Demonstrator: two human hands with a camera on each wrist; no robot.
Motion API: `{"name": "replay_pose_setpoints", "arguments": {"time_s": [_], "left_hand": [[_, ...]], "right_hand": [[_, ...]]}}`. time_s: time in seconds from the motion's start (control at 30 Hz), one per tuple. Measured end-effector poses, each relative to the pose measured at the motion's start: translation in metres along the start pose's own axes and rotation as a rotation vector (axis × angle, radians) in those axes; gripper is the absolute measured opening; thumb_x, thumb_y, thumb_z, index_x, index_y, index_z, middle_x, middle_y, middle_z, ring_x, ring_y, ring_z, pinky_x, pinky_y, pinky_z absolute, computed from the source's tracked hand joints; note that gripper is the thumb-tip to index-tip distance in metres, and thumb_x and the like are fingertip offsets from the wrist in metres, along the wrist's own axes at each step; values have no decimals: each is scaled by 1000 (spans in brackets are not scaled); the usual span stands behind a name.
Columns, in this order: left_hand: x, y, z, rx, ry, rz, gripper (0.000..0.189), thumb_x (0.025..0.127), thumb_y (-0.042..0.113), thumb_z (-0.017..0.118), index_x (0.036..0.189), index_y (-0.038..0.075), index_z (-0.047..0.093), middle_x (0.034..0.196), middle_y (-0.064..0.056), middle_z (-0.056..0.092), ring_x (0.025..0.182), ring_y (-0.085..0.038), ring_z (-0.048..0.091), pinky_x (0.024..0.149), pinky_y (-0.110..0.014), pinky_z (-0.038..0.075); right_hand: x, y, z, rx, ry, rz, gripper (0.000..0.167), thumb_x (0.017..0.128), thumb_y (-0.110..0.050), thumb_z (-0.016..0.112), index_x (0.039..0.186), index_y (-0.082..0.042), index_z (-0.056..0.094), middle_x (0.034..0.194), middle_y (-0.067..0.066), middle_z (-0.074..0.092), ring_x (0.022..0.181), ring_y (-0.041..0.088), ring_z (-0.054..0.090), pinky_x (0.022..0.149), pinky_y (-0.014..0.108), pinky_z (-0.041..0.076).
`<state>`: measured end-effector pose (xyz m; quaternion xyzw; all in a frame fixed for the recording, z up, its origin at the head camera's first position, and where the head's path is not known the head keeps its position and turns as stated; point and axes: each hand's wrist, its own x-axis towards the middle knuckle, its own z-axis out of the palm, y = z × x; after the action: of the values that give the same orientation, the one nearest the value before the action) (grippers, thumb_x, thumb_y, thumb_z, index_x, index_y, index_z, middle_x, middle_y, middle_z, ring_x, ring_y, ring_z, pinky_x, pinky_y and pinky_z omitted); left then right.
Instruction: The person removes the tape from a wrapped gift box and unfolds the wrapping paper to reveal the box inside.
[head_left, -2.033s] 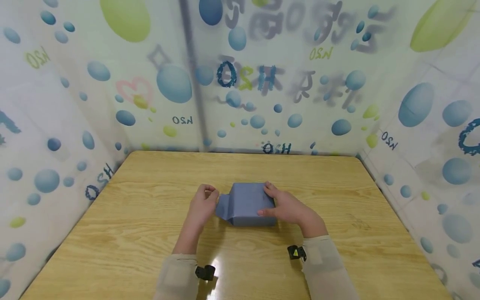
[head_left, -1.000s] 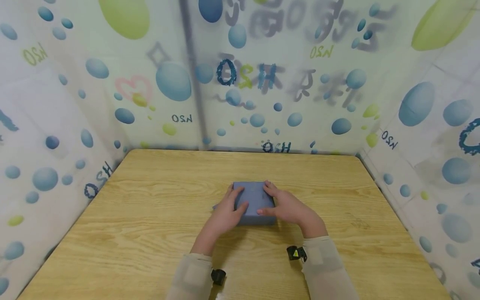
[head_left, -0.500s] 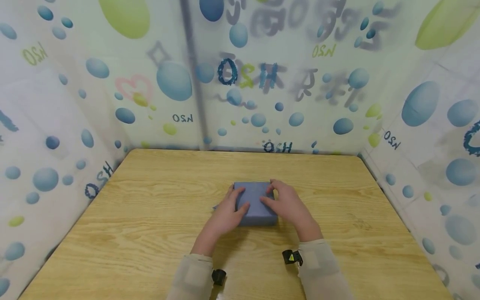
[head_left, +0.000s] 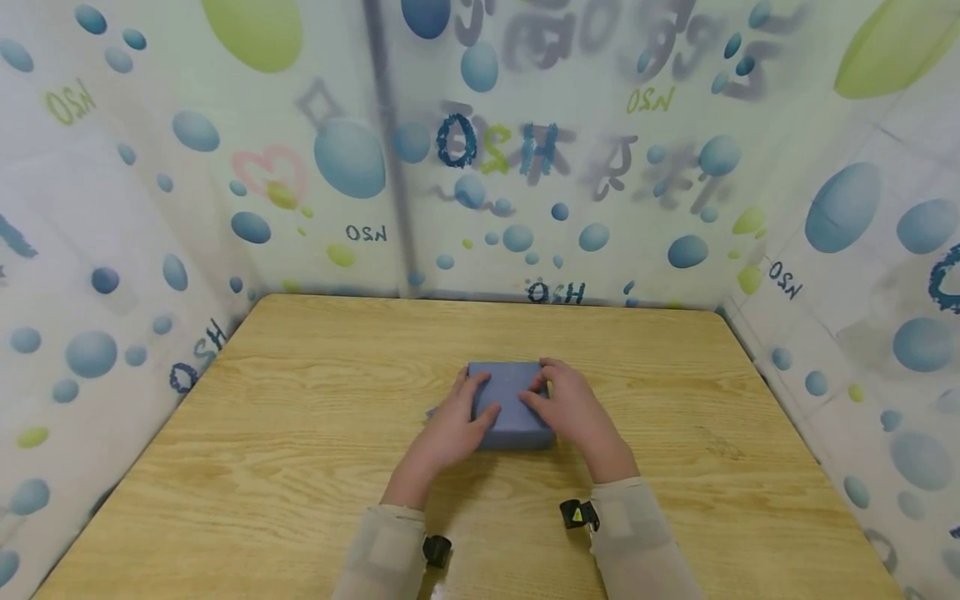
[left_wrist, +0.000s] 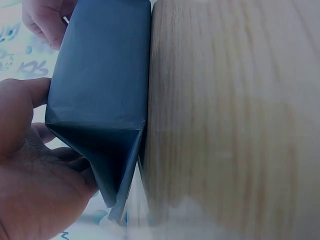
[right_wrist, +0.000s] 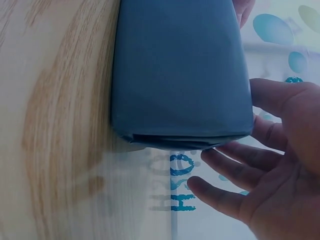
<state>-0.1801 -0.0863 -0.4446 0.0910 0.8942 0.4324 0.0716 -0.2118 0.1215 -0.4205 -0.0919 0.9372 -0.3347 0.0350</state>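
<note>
A box wrapped in blue-grey paper (head_left: 512, 417) lies flat near the middle of the wooden table. My left hand (head_left: 452, 427) rests over its left end, with the thumb and a finger on the top face. Below that palm, an unfastened triangular paper flap (left_wrist: 107, 165) sticks out from the left end. At the other end, my right hand (head_left: 573, 412) touches the top edge with thumb and forefinger. Its other fingers reach behind the right end, where folded paper layers (right_wrist: 185, 141) lie nearly flat. Each hand partly covers the top face.
The wooden table (head_left: 315, 400) extends around the box on every side. Printed curtains or sheets (head_left: 300, 250) with blue and green bubbles stand along the back and both sides. A small black camera (head_left: 437, 551) sits at the left wrist, another (head_left: 577, 514) at the right.
My left hand has left the loose left flap and moved right onto the box. My right hand has shifted slightly, its thumb and forefinger drawing nearer each other. The box stays nearly in place.
</note>
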Motion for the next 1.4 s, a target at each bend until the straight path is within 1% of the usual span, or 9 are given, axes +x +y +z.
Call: {"name": "replay_pose_setpoints", "arguments": {"time_s": [0.37,0.53,0.73,0.9,0.93,0.97,1.13,1.2,1.4], "left_hand": [[-1,1,-1,9,-6,11,63,112,35,55,166,11,36,178,-26,9,162,-45,25,128,-63,30],[-1,2,-1,9,-5,2,62,111,36,56,165,11,36,178,-26,11,162,-45,26,128,-63,30],[-1,2,-1,26,-2,-7,62,111,37,56,165,12,38,177,-27,14,161,-45,30,127,-62,32],[-1,3,-1,29,-3,-12,62,111,37,56,165,12,38,176,-28,16,160,-45,31,128,-62,32],[-1,3,-1,29,-4,-13,61,111,36,56,165,12,38,176,-28,16,161,-45,30,128,-62,32],[-1,3,-1,28,-4,-13,61,111,36,55,165,12,38,176,-28,16,161,-45,30,128,-62,32],[-1,2,-1,24,-7,-17,61,112,36,55,165,11,38,176,-28,16,161,-44,29,128,-62,31],[-2,1,0,21,-9,-20,62,112,37,55,165,11,37,177,-28,15,162,-44,28,128,-62,31],[-1,0,-1,11,-18,-12,62,112,37,55,165,11,37,177,-28,14,162,-44,27,128,-63,30]], "right_hand": [[-3,1,-3,14,2,-5,14,103,-20,72,96,-7,74,163,21,50,152,43,47,118,56,47],[-4,2,-5,39,10,1,14,103,-19,71,94,-8,74,163,19,51,153,43,46,120,57,45],[-3,8,-6,86,17,13,14,104,-18,70,97,-7,74,162,18,52,153,41,46,120,56,45],[-3,15,-4,142,15,22,14,105,-18,68,99,-7,74,163,15,52,153,39,47,115,53,50],[-3,16,-4,154,16,27,14,105,-19,68,99,-7,74,163,14,53,149,39,51,111,52,52],[-3,17,-4,163,19,33,14,105,-19,68,99,-8,74,163,13,53,149,38,52,111,53,52],[-4,23,-6,193,32,54,16,106,-22,66,100,-8,73,162,13,54,150,39,50,115,58,50],[-4,24,-8,195,33,52,17,106,-21,65,100,-8,73,161,14,54,154,40,45,117,59,47],[-8,30,-19,195,35,72,20,108,-21,62,106,-4,72,161,17,54,152,42,47,118,60,46]]}}
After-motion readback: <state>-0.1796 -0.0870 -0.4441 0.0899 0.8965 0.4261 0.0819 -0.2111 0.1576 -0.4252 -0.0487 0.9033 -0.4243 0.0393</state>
